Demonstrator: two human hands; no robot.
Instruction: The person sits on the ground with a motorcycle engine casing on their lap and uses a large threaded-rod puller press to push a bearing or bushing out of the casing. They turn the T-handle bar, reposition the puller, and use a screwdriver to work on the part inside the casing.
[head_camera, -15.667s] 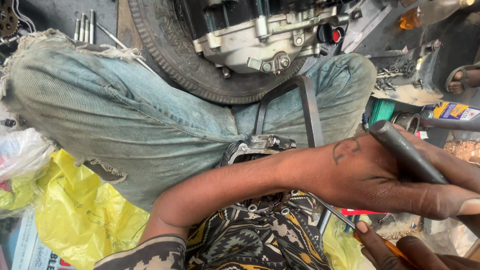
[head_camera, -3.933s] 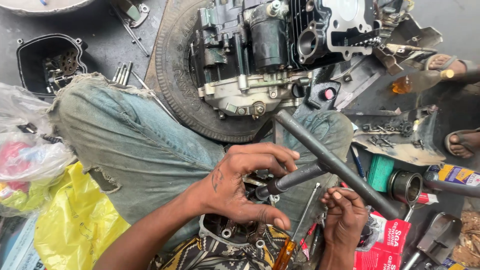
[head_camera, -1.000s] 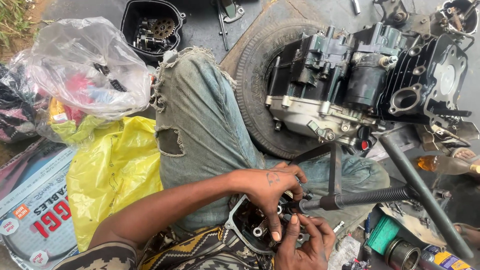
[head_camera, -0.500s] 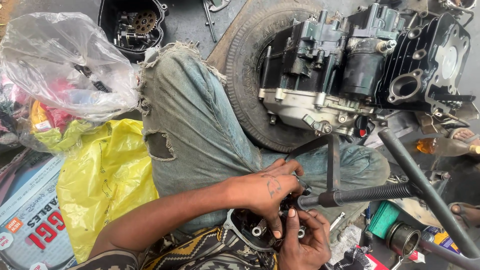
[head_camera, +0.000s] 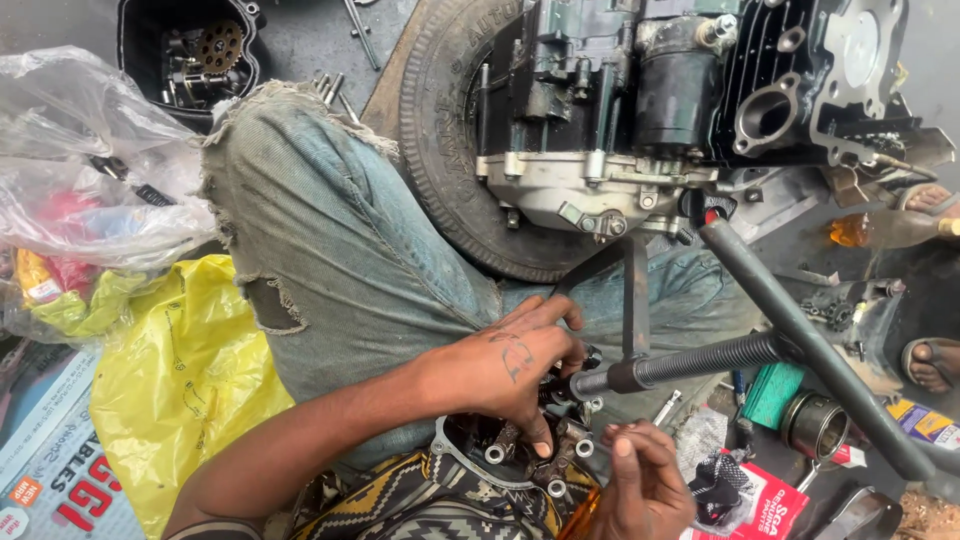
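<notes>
Steel T-handle wrench sat gripped in the left hand at lower centre; right hand pinched the housing; a slip risked knuckles.

Even, soft daylight; shadows faint; slight motion blur, perhaps wide-angle stretch at edges.

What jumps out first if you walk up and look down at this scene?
The dark engine block lying on a tyre at the top. Below it, the left hand and right hand work on a small metal part in the lap, beside a yellow plastic bag.
</notes>
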